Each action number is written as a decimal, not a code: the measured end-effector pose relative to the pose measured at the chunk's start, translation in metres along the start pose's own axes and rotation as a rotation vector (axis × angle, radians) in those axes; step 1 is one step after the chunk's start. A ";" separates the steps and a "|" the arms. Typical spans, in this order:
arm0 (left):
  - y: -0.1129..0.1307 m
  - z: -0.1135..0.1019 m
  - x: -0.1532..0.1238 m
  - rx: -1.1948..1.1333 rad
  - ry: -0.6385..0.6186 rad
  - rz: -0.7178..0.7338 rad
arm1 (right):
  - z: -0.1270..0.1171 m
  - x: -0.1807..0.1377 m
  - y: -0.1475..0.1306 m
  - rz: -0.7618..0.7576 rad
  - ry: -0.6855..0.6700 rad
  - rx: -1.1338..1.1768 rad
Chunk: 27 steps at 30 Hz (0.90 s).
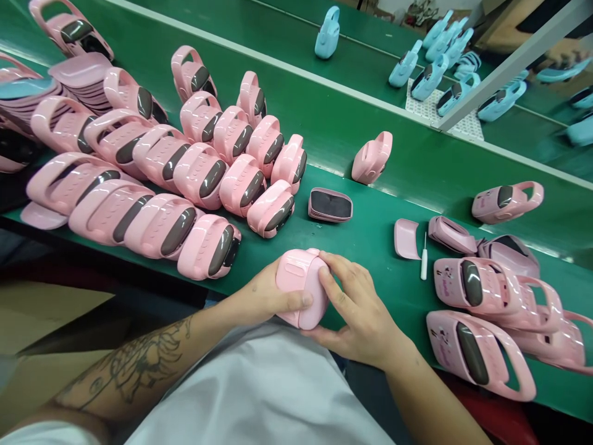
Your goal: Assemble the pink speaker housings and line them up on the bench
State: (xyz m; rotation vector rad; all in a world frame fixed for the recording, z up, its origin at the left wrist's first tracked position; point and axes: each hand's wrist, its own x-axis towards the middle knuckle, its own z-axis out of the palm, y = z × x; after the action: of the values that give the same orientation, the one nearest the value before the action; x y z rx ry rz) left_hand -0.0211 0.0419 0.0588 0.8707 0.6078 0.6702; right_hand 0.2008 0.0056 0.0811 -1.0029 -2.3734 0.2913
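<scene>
Between both hands, close to my lap, is a pink plastic housing (299, 272) with a rounded body and a smooth paler panel on its right side. My left hand (266, 293) wraps round it from the left, with the thumb lying across the front. From the right, my right hand (359, 309) grips the panel edge, fingertips on the upper side and thumb below. Any handle on this piece is hidden. Just beyond the hands lies a small stack of mauve panels (330, 205) with a dark inner face.
Rows of pink handled housings (199, 176) with dark oval windows fill the bench's left side. To the right lie a curved pink panel (407, 239), a white-handled screwdriver (424, 264) and printed pink housings (463, 346). Blue housings (428, 77) stand beyond the divider, near another person's arm.
</scene>
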 end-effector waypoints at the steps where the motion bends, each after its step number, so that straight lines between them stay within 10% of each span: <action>1: 0.001 0.001 -0.001 -0.008 0.013 0.002 | -0.001 0.000 -0.002 0.003 -0.003 0.001; 27: -0.003 0.004 0.004 0.044 0.112 -0.033 | 0.009 -0.008 -0.002 0.012 0.012 0.115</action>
State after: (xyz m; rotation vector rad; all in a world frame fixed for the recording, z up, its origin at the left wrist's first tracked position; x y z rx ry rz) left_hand -0.0149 0.0411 0.0572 0.8659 0.7387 0.6812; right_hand 0.1992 -0.0020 0.0710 -0.9624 -2.3121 0.4202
